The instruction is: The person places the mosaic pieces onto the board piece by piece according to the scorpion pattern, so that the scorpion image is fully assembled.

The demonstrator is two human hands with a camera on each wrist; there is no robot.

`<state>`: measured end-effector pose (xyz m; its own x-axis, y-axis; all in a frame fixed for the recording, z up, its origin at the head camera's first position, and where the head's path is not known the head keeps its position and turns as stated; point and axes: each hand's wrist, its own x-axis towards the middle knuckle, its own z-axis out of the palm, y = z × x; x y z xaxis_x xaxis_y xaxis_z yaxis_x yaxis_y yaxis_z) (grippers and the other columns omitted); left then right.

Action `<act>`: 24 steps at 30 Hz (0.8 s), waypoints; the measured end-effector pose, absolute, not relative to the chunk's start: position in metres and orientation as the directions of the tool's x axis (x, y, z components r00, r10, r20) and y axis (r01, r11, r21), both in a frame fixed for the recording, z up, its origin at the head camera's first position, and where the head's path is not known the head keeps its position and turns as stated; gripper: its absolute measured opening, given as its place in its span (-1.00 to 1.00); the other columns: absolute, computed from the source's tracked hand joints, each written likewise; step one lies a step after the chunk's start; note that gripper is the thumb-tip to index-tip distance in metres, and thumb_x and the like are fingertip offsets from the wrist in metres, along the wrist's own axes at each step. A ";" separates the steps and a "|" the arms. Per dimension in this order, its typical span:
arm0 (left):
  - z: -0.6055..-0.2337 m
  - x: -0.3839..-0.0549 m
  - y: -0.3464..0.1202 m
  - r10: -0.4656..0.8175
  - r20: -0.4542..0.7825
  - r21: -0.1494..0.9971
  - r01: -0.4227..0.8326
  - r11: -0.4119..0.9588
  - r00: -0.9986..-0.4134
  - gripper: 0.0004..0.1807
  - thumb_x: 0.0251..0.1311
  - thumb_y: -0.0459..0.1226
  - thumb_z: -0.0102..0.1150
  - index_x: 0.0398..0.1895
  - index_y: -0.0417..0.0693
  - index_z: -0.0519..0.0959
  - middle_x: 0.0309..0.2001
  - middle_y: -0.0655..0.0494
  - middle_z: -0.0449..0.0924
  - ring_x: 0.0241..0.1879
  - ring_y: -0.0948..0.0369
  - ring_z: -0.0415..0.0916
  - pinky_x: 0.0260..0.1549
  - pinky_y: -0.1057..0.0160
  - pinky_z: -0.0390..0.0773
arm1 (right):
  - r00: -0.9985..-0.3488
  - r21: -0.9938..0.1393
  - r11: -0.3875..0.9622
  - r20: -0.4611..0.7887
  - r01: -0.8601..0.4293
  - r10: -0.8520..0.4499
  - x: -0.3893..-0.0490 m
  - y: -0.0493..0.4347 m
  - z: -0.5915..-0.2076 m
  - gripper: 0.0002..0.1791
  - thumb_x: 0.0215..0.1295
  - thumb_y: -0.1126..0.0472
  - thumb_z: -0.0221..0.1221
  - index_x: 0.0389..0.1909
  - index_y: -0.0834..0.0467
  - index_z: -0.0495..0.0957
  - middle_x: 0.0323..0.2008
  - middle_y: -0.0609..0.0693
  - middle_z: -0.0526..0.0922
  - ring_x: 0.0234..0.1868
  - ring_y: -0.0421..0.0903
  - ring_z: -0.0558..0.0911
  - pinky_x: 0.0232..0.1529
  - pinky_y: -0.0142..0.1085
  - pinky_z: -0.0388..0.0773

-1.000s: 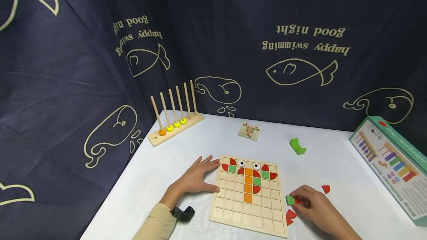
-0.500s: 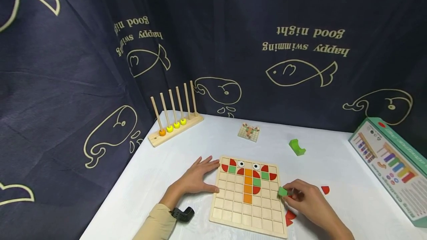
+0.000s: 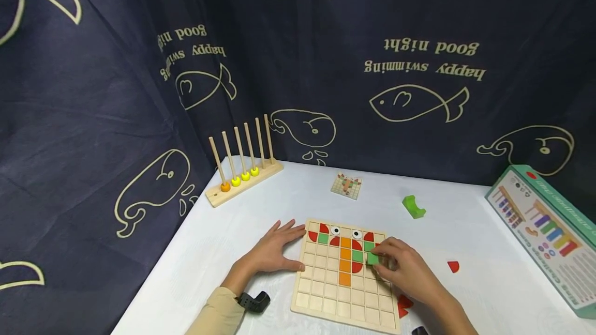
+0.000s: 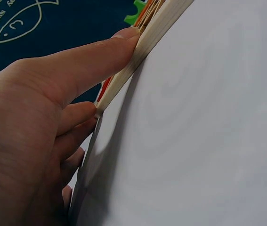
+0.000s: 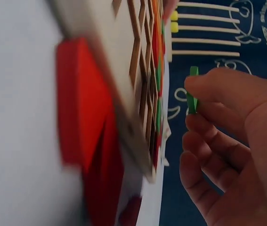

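Observation:
A wooden grid board (image 3: 326, 305) lies on the white table, with orange, green and red tiles and two eye discs set in its far rows. My left hand (image 3: 272, 252) rests at the board's left side with fingers spread, its thumb and fingertips at the rim; in the left wrist view the thumb (image 4: 95, 59) touches the edge. Over the right part of the board, my right hand (image 3: 410, 270) pinches a green square tile (image 3: 372, 259) between thumb and fingers. In the right wrist view that tile (image 5: 193, 103) stands edge-on, above the board's surface.
Several red pieces (image 3: 404, 304) lie by the board's right edge, and a red quarter-circle (image 3: 453, 267) farther right. Behind are a pattern card (image 3: 346, 186), a green arched block (image 3: 413, 207) and a peg rack (image 3: 244, 182) with beads. A box (image 3: 535, 237) stands at right.
My right hand has carried the green tile leftward and away from me, from the table beside the board to over its right columns. The left hand has stayed at the board's edge.

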<state>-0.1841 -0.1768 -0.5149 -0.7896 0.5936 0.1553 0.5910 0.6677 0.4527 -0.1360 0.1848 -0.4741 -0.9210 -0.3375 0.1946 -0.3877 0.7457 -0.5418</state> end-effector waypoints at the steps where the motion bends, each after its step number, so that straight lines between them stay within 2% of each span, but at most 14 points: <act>1: -0.515 -0.184 -0.177 0.594 0.154 0.453 0.590 0.668 -0.790 0.02 -0.10 0.37 0.24 0.41 0.06 0.31 0.42 0.21 0.19 0.45 0.09 -0.08 0.40 -0.08 -0.23 | -0.918 -0.541 0.743 0.192 -0.394 -0.346 -0.137 0.182 -0.474 -0.72 0.02 0.17 0.44 -0.20 -0.10 0.66 -0.24 -0.33 0.52 -0.31 -0.22 0.47 -0.31 -0.39 0.50; 7: -0.516 -0.184 -0.177 0.596 0.166 0.449 0.598 0.664 -0.786 0.01 -0.10 0.38 0.22 0.40 0.05 0.32 0.42 0.21 0.20 0.45 0.08 -0.07 0.40 -0.09 -0.22 | -0.889 -0.537 0.714 0.193 -0.449 -0.415 -0.146 0.164 -0.473 -0.76 0.09 0.08 0.40 -0.18 -0.10 0.67 -0.35 -0.28 0.52 -0.41 -0.22 0.46 -0.41 -0.41 0.43; 13: -0.516 -0.184 -0.176 0.594 0.154 0.450 0.591 0.669 -0.789 0.02 -0.10 0.38 0.23 0.41 0.08 0.31 0.42 0.23 0.19 0.46 0.11 -0.09 0.40 -0.06 -0.24 | -0.865 -0.485 0.719 0.223 -0.499 -0.450 -0.157 0.149 -0.471 -0.75 0.10 0.05 0.40 -0.17 -0.09 0.68 -0.31 -0.33 0.52 -0.41 -0.27 0.44 -0.41 -0.40 0.44; 19: -0.513 -0.183 -0.176 0.601 0.166 0.450 0.602 0.660 -0.782 0.02 -0.09 0.37 0.23 0.40 0.03 0.31 0.41 0.19 0.21 0.45 0.05 -0.05 0.39 -0.10 -0.20 | -0.851 -0.455 0.723 0.209 -0.521 -0.482 -0.166 0.132 -0.468 -0.74 0.10 0.07 0.39 -0.15 -0.05 0.69 -0.34 -0.29 0.53 -0.44 -0.31 0.42 -0.41 -0.38 0.43; 24: -0.512 -0.183 -0.177 0.607 0.173 0.438 0.612 0.659 -0.776 0.02 -0.08 0.37 0.21 0.40 0.01 0.31 0.41 0.16 0.21 0.44 0.03 -0.03 0.38 -0.13 -0.17 | -0.842 -0.453 0.717 0.179 -0.530 -0.509 -0.172 0.122 -0.468 -0.75 0.12 0.04 0.38 -0.15 -0.08 0.69 -0.32 -0.27 0.55 -0.42 -0.27 0.44 -0.39 -0.36 0.45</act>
<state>-0.1828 -0.1771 -0.5125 -0.7760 0.6066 0.1726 0.6121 0.6585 0.4378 -0.1721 0.1223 -0.4681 -0.8419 -0.5091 0.1789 -0.5298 0.7170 -0.4530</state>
